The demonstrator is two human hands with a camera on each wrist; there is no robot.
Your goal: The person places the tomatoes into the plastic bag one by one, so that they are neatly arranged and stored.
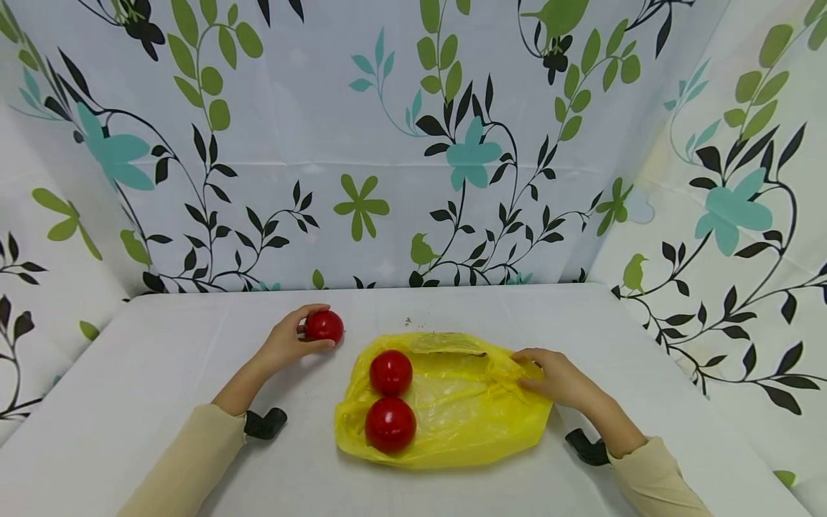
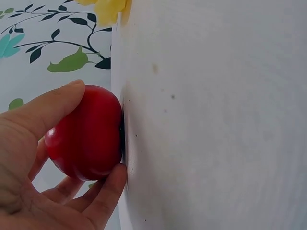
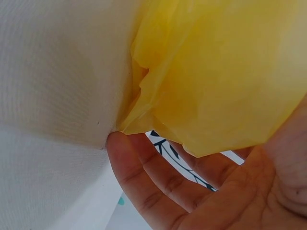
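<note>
My left hand (image 1: 291, 337) holds a shiny red apple (image 1: 324, 327) near the far edge of the table. In the left wrist view, the thumb lies over one side of this apple (image 2: 88, 136) and the fingers curl under the other, close against the white cloth. A yellow plastic bag (image 1: 474, 424) lies in front, with two more red apples (image 1: 390, 373) at its left end, one nearer me than the other. At the bag's right end, my right hand (image 1: 558, 377) grips its crumpled edge. The right wrist view has the yellow plastic (image 3: 216, 81) between thumb and fingers.
A white cloth covers the table (image 1: 297, 459). Behind it and along both sides hang curtains (image 1: 291, 129) printed with leaves and flowers. Small dark specks (image 1: 407, 322) mark the cloth beyond the bag. Black wrist straps (image 1: 265, 424) show by the sleeves.
</note>
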